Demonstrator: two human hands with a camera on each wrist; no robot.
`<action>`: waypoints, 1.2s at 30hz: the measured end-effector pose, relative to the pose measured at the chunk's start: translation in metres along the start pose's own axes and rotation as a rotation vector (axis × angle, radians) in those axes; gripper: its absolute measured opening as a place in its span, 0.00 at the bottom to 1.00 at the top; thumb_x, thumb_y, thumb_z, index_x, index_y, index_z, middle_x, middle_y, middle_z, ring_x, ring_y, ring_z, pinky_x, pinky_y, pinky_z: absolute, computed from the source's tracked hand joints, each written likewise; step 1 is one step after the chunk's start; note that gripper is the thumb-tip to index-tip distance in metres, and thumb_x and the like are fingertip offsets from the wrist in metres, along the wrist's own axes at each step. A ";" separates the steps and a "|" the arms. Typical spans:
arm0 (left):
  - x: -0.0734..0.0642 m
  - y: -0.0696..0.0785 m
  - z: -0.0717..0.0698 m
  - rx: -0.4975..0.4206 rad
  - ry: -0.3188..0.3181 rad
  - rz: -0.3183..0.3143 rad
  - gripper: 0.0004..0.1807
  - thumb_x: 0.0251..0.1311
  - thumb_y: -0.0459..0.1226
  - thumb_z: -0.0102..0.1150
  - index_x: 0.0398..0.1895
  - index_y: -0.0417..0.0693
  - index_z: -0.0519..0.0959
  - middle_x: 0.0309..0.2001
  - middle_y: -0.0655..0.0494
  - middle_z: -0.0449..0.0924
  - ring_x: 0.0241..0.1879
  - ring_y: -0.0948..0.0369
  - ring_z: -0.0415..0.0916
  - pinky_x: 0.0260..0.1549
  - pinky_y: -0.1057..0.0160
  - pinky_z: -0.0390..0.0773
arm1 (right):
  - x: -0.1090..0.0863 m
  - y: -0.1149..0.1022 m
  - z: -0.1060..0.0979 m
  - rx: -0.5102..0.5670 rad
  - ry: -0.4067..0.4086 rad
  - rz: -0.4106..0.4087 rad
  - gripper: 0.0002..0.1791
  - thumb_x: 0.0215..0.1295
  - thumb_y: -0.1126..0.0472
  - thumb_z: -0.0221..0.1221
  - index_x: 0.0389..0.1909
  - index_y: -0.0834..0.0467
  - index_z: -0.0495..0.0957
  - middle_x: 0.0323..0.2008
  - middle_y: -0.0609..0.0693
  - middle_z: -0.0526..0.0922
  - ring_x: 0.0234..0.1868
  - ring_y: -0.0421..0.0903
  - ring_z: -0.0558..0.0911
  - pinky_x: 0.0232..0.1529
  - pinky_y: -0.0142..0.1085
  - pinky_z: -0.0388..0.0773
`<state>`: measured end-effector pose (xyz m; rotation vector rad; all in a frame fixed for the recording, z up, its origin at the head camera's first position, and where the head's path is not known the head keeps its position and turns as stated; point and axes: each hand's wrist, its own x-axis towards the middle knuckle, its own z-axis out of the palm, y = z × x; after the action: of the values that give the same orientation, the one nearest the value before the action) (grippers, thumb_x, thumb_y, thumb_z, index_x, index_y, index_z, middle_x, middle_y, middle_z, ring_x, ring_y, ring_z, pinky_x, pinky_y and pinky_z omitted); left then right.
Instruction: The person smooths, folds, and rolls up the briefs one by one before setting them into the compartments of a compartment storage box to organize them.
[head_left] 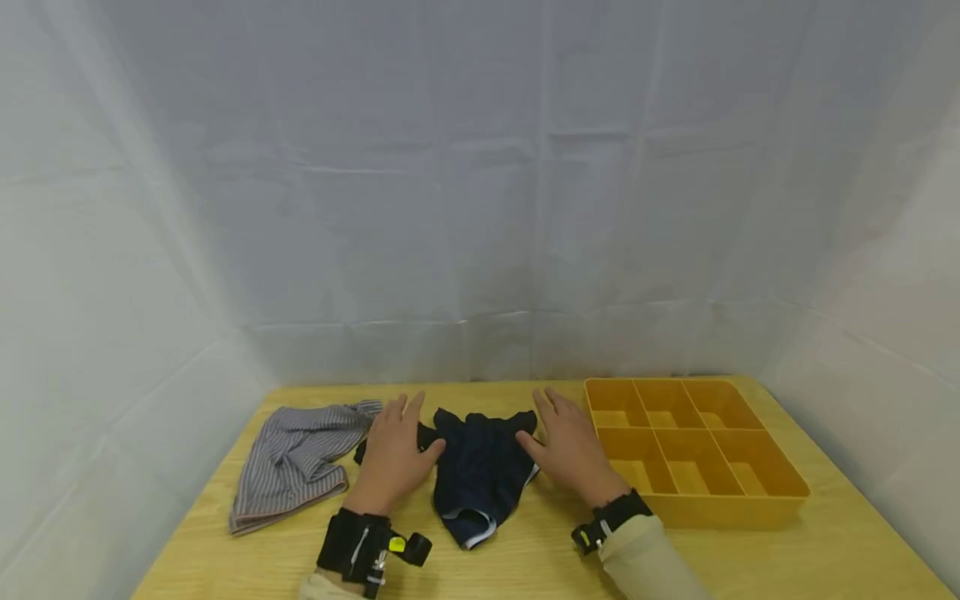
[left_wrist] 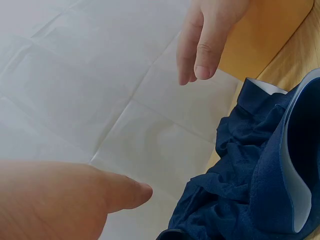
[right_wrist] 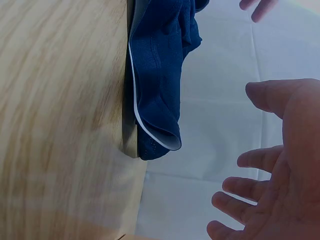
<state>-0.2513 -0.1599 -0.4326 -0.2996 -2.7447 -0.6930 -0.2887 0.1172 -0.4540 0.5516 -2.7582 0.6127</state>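
A crumpled navy garment [head_left: 482, 467] with a pale inner lining lies on the wooden table between both hands. Above its left side, my left hand [head_left: 393, 458] has its fingers extended and holds nothing, covering part of the dark cloth. To the garment's right, my right hand [head_left: 567, 450] is spread with nothing in it. The left wrist view catches the garment's wide opening [left_wrist: 272, 190]. From the right wrist view, the spread right hand [right_wrist: 295, 170] appears apart from the navy cloth [right_wrist: 157, 75].
At the left lies a rumpled grey striped garment [head_left: 292, 458]. On the right stands a yellow box [head_left: 720, 510] with several compartments. White sheeting [head_left: 480, 208] rises behind the wooden table [head_left: 525, 567] and along both sides.
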 end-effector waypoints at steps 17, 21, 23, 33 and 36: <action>-0.003 0.001 0.004 -0.034 -0.045 -0.069 0.41 0.67 0.43 0.67 0.78 0.38 0.61 0.74 0.28 0.58 0.74 0.31 0.55 0.70 0.32 0.56 | -0.001 0.001 0.003 0.018 -0.030 0.022 0.41 0.73 0.45 0.61 0.77 0.63 0.62 0.76 0.66 0.61 0.75 0.66 0.63 0.72 0.63 0.59; -0.003 0.003 0.002 -0.035 -0.040 -0.063 0.40 0.67 0.43 0.66 0.78 0.38 0.62 0.74 0.28 0.59 0.73 0.31 0.56 0.69 0.31 0.58 | -0.001 0.000 0.003 0.017 -0.033 0.022 0.41 0.73 0.44 0.61 0.77 0.63 0.62 0.76 0.66 0.61 0.75 0.66 0.64 0.71 0.63 0.60; -0.002 0.005 0.001 -0.033 -0.038 -0.062 0.40 0.68 0.43 0.66 0.78 0.37 0.61 0.74 0.28 0.59 0.73 0.31 0.57 0.69 0.31 0.58 | -0.001 0.000 0.003 0.020 -0.034 0.022 0.41 0.73 0.45 0.61 0.77 0.63 0.62 0.76 0.66 0.61 0.75 0.66 0.64 0.71 0.63 0.60; 0.000 0.007 0.006 -0.033 0.005 -0.020 0.36 0.68 0.42 0.66 0.74 0.37 0.66 0.68 0.32 0.69 0.68 0.36 0.67 0.63 0.36 0.69 | 0.000 -0.001 0.002 0.031 -0.043 0.016 0.40 0.73 0.45 0.61 0.77 0.64 0.63 0.76 0.67 0.62 0.74 0.66 0.64 0.71 0.63 0.61; 0.000 0.015 0.004 -0.036 -0.045 0.021 0.25 0.69 0.43 0.65 0.65 0.41 0.76 0.56 0.43 0.80 0.56 0.46 0.78 0.54 0.44 0.78 | 0.000 -0.001 0.003 0.030 -0.048 0.022 0.40 0.73 0.45 0.61 0.77 0.63 0.63 0.76 0.67 0.62 0.75 0.66 0.64 0.71 0.63 0.61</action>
<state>-0.2481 -0.1452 -0.4299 -0.3554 -2.7702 -0.7398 -0.2886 0.1155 -0.4567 0.5501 -2.8079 0.6555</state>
